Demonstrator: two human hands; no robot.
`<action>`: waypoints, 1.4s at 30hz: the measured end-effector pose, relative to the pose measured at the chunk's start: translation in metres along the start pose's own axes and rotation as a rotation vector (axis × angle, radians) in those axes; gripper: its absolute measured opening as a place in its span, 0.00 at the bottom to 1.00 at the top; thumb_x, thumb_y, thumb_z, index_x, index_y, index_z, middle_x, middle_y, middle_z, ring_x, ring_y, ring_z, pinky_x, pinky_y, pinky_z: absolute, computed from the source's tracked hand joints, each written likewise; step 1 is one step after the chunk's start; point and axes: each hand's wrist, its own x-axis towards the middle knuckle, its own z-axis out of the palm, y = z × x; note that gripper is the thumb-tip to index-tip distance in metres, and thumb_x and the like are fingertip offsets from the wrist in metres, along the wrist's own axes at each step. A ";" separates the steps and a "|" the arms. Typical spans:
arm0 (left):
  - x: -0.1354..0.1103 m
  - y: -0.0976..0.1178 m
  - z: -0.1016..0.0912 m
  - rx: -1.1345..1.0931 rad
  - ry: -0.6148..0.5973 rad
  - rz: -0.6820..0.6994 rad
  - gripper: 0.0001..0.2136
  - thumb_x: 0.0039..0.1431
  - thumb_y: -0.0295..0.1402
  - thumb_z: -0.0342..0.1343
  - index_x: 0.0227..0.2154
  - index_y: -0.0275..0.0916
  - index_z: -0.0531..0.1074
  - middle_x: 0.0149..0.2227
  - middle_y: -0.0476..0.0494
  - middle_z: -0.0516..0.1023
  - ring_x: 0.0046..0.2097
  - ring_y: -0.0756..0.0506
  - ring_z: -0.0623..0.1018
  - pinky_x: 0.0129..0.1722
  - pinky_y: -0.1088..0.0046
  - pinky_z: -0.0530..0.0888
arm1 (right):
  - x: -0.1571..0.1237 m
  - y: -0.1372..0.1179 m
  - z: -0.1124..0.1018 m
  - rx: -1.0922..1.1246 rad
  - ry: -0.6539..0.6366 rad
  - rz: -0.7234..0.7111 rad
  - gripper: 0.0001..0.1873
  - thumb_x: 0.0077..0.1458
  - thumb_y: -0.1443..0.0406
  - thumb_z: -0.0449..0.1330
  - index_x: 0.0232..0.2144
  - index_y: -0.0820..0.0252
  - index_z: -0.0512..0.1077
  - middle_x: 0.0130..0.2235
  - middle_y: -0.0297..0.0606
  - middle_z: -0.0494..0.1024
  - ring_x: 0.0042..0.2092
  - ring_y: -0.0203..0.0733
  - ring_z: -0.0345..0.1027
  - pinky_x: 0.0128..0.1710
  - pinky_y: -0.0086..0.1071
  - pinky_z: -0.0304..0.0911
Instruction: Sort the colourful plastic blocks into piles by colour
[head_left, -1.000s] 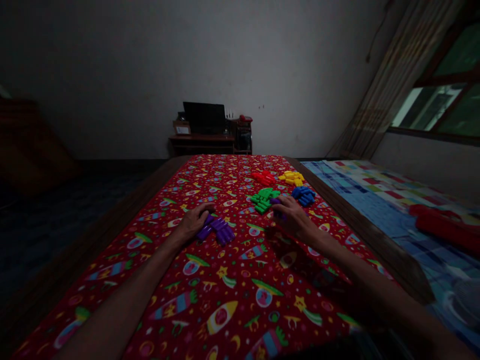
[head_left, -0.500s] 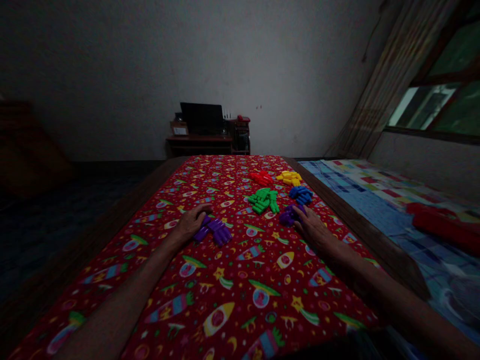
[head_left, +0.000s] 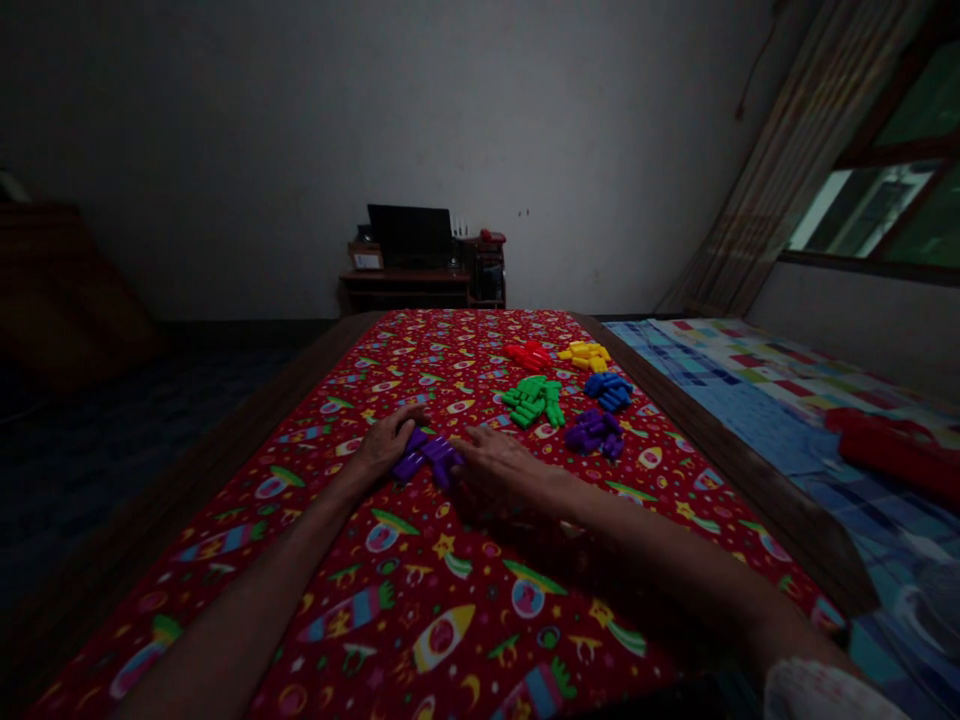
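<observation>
Purple plastic pieces [head_left: 426, 458], short and tube-like, lie in a small pile on the patterned red cloth. At the pile's left edge rests my left hand [head_left: 386, 443], its fingers loosely curved and apart, the thumb side against the pieces. My right hand [head_left: 501, 462] reaches in from the right, fingers stretched out and their tips at the pile's right edge. Neither hand shows a piece lifted. Farther right lies a second purple pile [head_left: 595, 433], with nothing touching it.
Similar pieces lie in a green pile [head_left: 534, 400], a blue pile [head_left: 608, 391], a red pile [head_left: 529, 354] and a yellow pile [head_left: 585, 355]. The red cloth [head_left: 480, 590] covers a long table. A monitor [head_left: 411, 236] stands beyond; a bed [head_left: 712, 400] is at right.
My right hand has left the far-right purple pile and moved left to the nearer purple pile. My left hand stays beside that pile. The view has shifted slightly.
</observation>
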 end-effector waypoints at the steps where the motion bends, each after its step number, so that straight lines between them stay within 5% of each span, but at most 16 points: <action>1: -0.001 0.001 -0.001 -0.001 0.000 -0.005 0.22 0.57 0.40 0.45 0.50 0.37 0.71 0.43 0.40 0.81 0.46 0.41 0.79 0.50 0.61 0.74 | 0.009 -0.008 0.005 -0.006 -0.020 -0.001 0.15 0.64 0.61 0.51 0.49 0.63 0.66 0.44 0.50 0.73 0.44 0.47 0.67 0.43 0.41 0.66; 7: -0.003 0.008 -0.002 0.009 -0.011 -0.038 0.22 0.56 0.39 0.45 0.49 0.35 0.71 0.45 0.38 0.80 0.48 0.40 0.78 0.51 0.60 0.73 | 0.015 -0.013 0.015 0.114 0.025 -0.090 0.13 0.62 0.67 0.52 0.49 0.65 0.67 0.42 0.47 0.73 0.45 0.45 0.64 0.47 0.38 0.62; 12: -0.002 0.007 0.000 -0.013 -0.028 -0.036 0.22 0.56 0.41 0.46 0.50 0.35 0.71 0.44 0.38 0.81 0.47 0.40 0.79 0.50 0.60 0.74 | 0.003 0.008 0.007 0.373 0.086 0.011 0.08 0.59 0.72 0.53 0.35 0.66 0.72 0.30 0.36 0.73 0.30 0.34 0.62 0.33 0.26 0.57; 20: -0.001 0.006 -0.001 0.033 -0.026 -0.018 0.22 0.54 0.40 0.46 0.48 0.37 0.71 0.44 0.40 0.81 0.47 0.40 0.79 0.50 0.62 0.74 | -0.046 0.066 -0.056 0.524 0.196 0.281 0.13 0.50 0.73 0.54 0.36 0.66 0.77 0.32 0.39 0.78 0.31 0.36 0.68 0.30 0.25 0.57; 24: 0.000 0.007 -0.001 0.056 -0.043 -0.032 0.22 0.54 0.40 0.44 0.48 0.36 0.71 0.45 0.39 0.81 0.48 0.40 0.79 0.52 0.62 0.73 | -0.087 0.108 -0.091 0.427 0.103 0.372 0.12 0.49 0.71 0.55 0.32 0.65 0.78 0.30 0.39 0.79 0.31 0.38 0.69 0.29 0.27 0.59; 28: 0.000 0.008 -0.001 0.056 -0.036 -0.049 0.22 0.54 0.40 0.44 0.48 0.36 0.71 0.44 0.39 0.81 0.47 0.40 0.79 0.52 0.62 0.73 | -0.112 0.131 -0.099 0.322 -0.035 0.432 0.12 0.48 0.71 0.56 0.32 0.65 0.79 0.28 0.39 0.79 0.29 0.36 0.68 0.27 0.26 0.57; 31: -0.001 0.008 0.000 0.041 -0.021 -0.043 0.21 0.54 0.40 0.45 0.47 0.36 0.72 0.44 0.39 0.81 0.46 0.40 0.79 0.50 0.62 0.74 | -0.119 0.134 -0.090 0.264 -0.021 0.416 0.11 0.49 0.70 0.55 0.30 0.64 0.79 0.26 0.38 0.78 0.27 0.35 0.67 0.28 0.26 0.57; 36: -0.001 0.005 0.000 0.016 -0.012 -0.011 0.21 0.54 0.41 0.46 0.46 0.38 0.72 0.42 0.40 0.81 0.46 0.40 0.79 0.50 0.62 0.74 | -0.119 0.129 -0.082 0.232 0.187 0.409 0.11 0.53 0.65 0.55 0.28 0.62 0.78 0.26 0.39 0.77 0.27 0.36 0.66 0.27 0.27 0.57; 42: 0.001 0.002 0.000 0.006 -0.012 -0.023 0.20 0.54 0.41 0.47 0.45 0.38 0.73 0.42 0.40 0.81 0.46 0.40 0.79 0.51 0.62 0.73 | -0.082 0.089 -0.079 0.319 0.244 0.291 0.11 0.57 0.67 0.54 0.32 0.62 0.76 0.27 0.36 0.77 0.27 0.33 0.66 0.27 0.25 0.56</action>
